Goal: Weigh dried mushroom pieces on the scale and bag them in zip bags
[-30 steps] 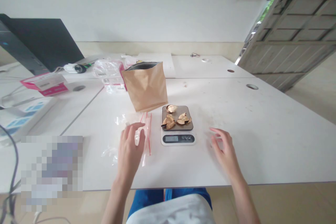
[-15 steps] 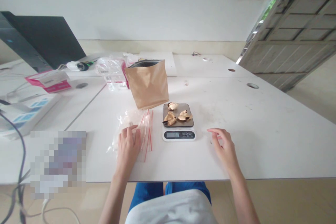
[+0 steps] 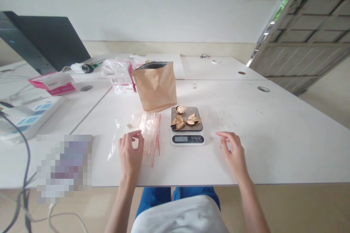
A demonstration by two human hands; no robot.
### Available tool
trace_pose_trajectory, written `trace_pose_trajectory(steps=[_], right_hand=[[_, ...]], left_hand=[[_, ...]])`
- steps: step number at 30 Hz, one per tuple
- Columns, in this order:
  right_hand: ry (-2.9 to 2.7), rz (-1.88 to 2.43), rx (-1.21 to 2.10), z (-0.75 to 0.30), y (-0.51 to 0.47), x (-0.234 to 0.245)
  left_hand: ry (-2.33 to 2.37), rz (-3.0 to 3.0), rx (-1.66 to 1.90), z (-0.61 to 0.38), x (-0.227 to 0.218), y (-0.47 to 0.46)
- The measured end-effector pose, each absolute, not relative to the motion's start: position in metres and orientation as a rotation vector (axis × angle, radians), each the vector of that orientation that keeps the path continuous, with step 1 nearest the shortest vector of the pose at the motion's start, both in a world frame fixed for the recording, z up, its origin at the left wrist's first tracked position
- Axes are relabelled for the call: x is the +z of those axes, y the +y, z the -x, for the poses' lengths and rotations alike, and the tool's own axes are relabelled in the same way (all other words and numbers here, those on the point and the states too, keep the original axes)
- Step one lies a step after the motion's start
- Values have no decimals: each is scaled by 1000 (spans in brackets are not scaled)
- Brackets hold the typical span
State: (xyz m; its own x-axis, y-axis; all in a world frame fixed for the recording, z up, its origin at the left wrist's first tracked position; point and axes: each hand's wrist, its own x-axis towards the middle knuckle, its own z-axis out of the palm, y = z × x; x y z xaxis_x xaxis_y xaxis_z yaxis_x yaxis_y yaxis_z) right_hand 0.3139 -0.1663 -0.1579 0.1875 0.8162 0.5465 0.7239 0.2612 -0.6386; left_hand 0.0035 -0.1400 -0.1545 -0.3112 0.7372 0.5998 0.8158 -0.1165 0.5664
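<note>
Stack of clear zip bags (image 3: 150, 131) with red seal strips, lying flat on the white table (image 3: 273, 134) in front of the person, a little left of centre; twelve o'clock points away from the person across the table. The left hand (image 3: 130, 154) lies at seven o'clock of the stack, its fingers curled and the thumb and forefinger tips closed together on the near left edge of the plastic, which spreads out loosely to the hand's nine o'clock. Just beside the stack, at three o'clock, stands a small kitchen scale (image 3: 187, 139) bearing several brown shell pieces (image 3: 186, 119) on its grey platform; the readout is too small to read. The right hand (image 3: 233, 153) is at four o'clock of the scale, apart from it, palm down with the fingers loosely spread and slightly bent, fingertips at the table surface, holding nothing. At twelve o'clock of the stack, close behind it, a brown paper pouch (image 3: 156, 86) stands upright with its mouth open. At eleven o'clock of the pouch lie packets of clear plastic (image 3: 119, 74); farther out toward ten o'clock are a pink box (image 3: 53, 83) and a dark screen (image 3: 46, 42). A wooden door (image 3: 308, 32) stands at two o'clock, well apart from the scale.
</note>
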Motion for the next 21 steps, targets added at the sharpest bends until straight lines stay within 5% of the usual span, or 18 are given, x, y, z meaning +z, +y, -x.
trace_pose_trajectory(steps=[10, 16, 21], right_hand=[[-1792, 1058, 730, -190, -171, -95], [-1525, 1213, 660, -201, -151, -96], [-1486, 1219, 783, -225, -146, -100]], left_hand=[[-1669, 2152, -1998, -50, -130, -167], [-1740, 1662, -2537, -52, -105, -162], [-1939, 1582, -2515, -46, -88, -145]])
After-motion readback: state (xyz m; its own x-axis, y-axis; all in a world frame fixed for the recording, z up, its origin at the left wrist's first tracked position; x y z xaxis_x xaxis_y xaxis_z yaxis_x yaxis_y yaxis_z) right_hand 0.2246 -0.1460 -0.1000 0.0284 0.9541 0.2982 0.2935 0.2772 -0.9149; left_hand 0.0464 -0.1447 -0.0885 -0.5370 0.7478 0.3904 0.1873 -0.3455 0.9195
